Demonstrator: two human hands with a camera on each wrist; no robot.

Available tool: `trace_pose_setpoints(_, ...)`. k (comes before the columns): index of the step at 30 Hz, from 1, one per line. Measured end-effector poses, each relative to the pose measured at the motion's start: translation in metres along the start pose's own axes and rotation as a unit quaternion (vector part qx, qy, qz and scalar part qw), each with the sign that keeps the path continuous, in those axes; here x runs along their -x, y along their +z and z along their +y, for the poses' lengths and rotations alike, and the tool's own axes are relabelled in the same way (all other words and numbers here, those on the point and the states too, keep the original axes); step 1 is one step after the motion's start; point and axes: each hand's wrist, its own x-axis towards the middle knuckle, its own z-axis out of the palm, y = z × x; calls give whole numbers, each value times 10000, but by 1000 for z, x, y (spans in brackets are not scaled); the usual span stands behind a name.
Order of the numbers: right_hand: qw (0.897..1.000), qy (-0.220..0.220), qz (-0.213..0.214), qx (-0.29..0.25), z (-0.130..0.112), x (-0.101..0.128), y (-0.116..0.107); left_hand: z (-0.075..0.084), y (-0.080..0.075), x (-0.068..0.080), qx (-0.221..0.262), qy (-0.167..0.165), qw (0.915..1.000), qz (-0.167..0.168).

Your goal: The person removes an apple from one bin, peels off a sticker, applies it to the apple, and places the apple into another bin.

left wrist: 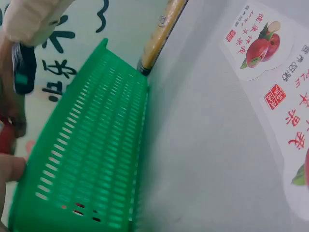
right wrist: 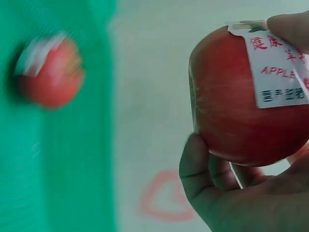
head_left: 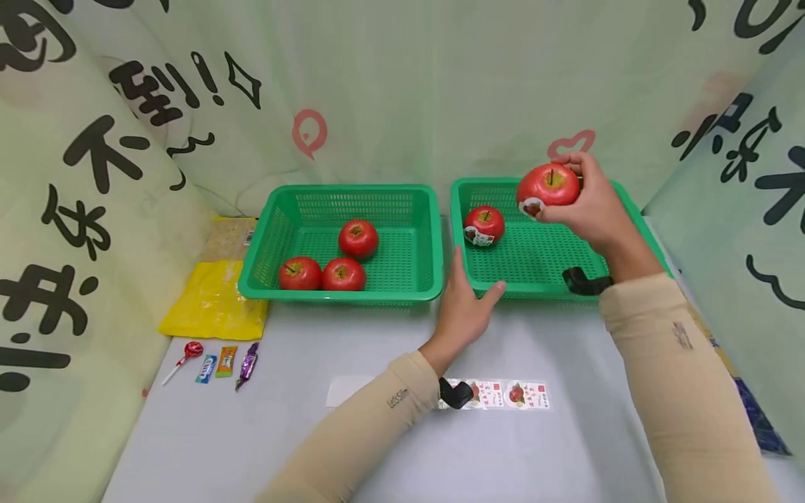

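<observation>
My right hand (head_left: 588, 202) grips a red apple (head_left: 548, 186) with a white sticker on it, held above the right green basket (head_left: 622, 202). The right wrist view shows the same apple (right wrist: 236, 111) close up, the label under my fingertips (right wrist: 289, 29). Another stickered apple (head_left: 483, 225) lies in that basket's left part. My left hand (head_left: 468, 297) rests open against the right basket's front left corner, thumb on the rim. The left green basket (head_left: 264, 241) holds three bare red apples (head_left: 358, 238). A sticker strip (head_left: 512, 395) lies on the table near my left wrist.
A yellow bag (head_left: 214, 300) lies left of the left basket. A lollipop (head_left: 185, 356) and three wrapped sweets (head_left: 226, 362) sit at the table's front left. Printed cloth walls close in the back and both sides. A striped object (head_left: 755, 412) lies by the right edge.
</observation>
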Motion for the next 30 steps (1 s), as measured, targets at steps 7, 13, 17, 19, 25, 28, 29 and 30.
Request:
trace_pose_setpoints(7, 9891, 1251, -691, 365, 68, -61, 13, -8, 9, -7, -42, -45, 9998, 164)
trace_pose_setpoints(13, 9782, 1766, -931, 578, 93, -65, 24, -10, 10, -6, 21, 75, 9999, 123)
trace_pose_setpoints(17, 9776, 1714, -1017, 676, 93, -68, 29, -11, 8, -7, 30, 151, 9998, 137)
trace_pose_setpoints(19, 9765, 1694, -1076, 782, 94, -70, 30, -11, 8, -8, -18, 142, 9998, 135)
trace_pose_setpoints(25, 9728, 1644, -1209, 1095, 101, -76, 32, -11, 6, -7, -62, 105, 9998, 164)
trace_pose_setpoints(28, 9724, 1648, -1232, 1097, 103, -77, 32, -10, 6, -7, -36, 99, 9998, 169)
trace_pose_setpoints(29, 9723, 1660, -1244, 1075, 103, -77, 32, -10, 5, -7, -17, 95, 9998, 169)
trace_pose_setpoints(30, 9721, 1674, -1253, 1065, 103, -76, 32, -10, 6, -7, -1, 91, 9998, 165)
